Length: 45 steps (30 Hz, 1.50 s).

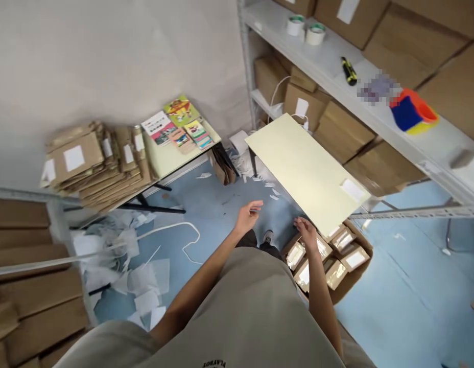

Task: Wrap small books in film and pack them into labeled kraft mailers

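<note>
Two tape rolls on shelf above pale table

Plain pale wall at the back, blue floor below, strewn with white paper scraps and a loose white strap; even, shadowless light. Grey metal shelving runs along the right, loaded with brown cartons; tape rolls, a yellow-black cutter and a red-blue tape dispenser on one shelf. Two pale yellow tables: the near table nearly bare; the far table carrying stacked brown mailers and colourful booklets.
</note>
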Tool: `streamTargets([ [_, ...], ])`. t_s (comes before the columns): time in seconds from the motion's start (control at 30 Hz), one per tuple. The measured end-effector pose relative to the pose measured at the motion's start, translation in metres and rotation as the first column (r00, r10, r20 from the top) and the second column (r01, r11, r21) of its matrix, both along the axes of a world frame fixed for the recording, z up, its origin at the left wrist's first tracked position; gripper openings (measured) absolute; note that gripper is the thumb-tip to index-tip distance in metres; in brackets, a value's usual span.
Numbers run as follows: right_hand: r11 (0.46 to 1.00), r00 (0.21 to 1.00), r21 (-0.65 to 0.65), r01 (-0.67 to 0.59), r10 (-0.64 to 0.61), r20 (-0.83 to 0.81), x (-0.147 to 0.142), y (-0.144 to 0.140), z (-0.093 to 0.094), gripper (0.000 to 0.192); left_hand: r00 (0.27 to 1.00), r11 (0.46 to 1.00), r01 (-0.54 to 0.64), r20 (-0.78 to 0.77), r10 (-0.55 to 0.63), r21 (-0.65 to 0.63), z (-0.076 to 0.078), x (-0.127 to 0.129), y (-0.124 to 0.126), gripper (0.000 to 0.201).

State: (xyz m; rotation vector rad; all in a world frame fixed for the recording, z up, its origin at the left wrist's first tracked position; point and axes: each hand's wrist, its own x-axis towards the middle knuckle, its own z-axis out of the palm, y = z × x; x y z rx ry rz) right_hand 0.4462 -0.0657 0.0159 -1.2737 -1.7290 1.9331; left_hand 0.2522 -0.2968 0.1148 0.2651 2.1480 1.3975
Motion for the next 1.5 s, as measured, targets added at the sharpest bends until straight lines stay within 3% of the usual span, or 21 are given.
streamTargets([
  [0.17,0.980,0.984,-0.090,-0.175,0.173,-0.030,-0.073,-0.005,0.028,0.069,0.966,0.966,-0.256,-0.026,0.257,0.039,0.002,-0.018,-0.042,0.058],
  [0.3,0.933,0.937,-0.096,-0.347,0.342,-0.072,-0.129,-0.036,0.051,0.065,0.897,0.897,-0.440,-0.023,0.441,0.041,-0.004,-0.040,-0.075,0.057],
  [0.43,0.854,0.856,-0.077,-0.514,0.506,-0.104,-0.201,-0.077,0.066,0.063,0.839,0.836,-0.542,-0.006,0.545,0.081,-0.012,-0.079,-0.100,0.057],
  [0.63,0.736,0.737,-0.048,-0.675,0.670,-0.087,-0.337,-0.139,0.076,0.063,0.769,0.740,-0.634,0.077,0.635,0.224,-0.030,-0.177,-0.139,0.056],
  [0.8,0.747,0.747,-0.031,-0.664,0.665,0.019,-0.447,-0.180,0.078,0.072,0.791,0.735,-0.597,0.083,0.606,0.323,-0.025,-0.282,-0.180,0.058],
  [0.97,0.759,0.759,0.026,-0.651,0.649,0.051,-0.535,-0.207,0.070,0.070,0.790,0.724,-0.594,0.082,0.608,0.350,-0.021,-0.375,-0.214,0.055],
  [1.07,0.773,0.781,0.114,-0.625,0.619,0.082,-0.583,-0.211,0.057,0.070,0.774,0.718,-0.619,0.093,0.626,0.318,-0.030,-0.419,-0.220,0.044],
  [1.17,0.765,0.798,0.229,-0.602,0.580,0.161,-0.633,-0.210,0.043,0.060,0.793,0.761,-0.606,0.101,0.601,0.234,-0.046,-0.452,-0.214,0.039],
  [1.23,0.720,0.783,0.306,-0.622,0.578,0.231,-0.667,-0.210,0.036,0.049,0.818,0.808,-0.575,0.095,0.567,0.126,-0.058,-0.469,-0.205,0.039],
  [1.33,0.598,0.713,0.389,-0.701,0.589,0.379,-0.713,-0.215,0.027,0.038,0.881,0.877,-0.468,0.016,0.472,-0.107,-0.074,-0.490,-0.187,0.042],
  [1.43,0.433,0.594,0.406,-0.805,0.566,0.572,-0.742,-0.222,0.018,0.041,0.933,0.891,-0.356,-0.045,0.358,-0.282,-0.085,-0.507,-0.172,0.038],
  [1.5,0.362,0.515,0.368,-0.856,0.544,0.663,-0.751,-0.225,0.011,0.044,0.943,0.889,-0.327,-0.041,0.332,-0.322,-0.091,-0.516,-0.165,0.034],
])
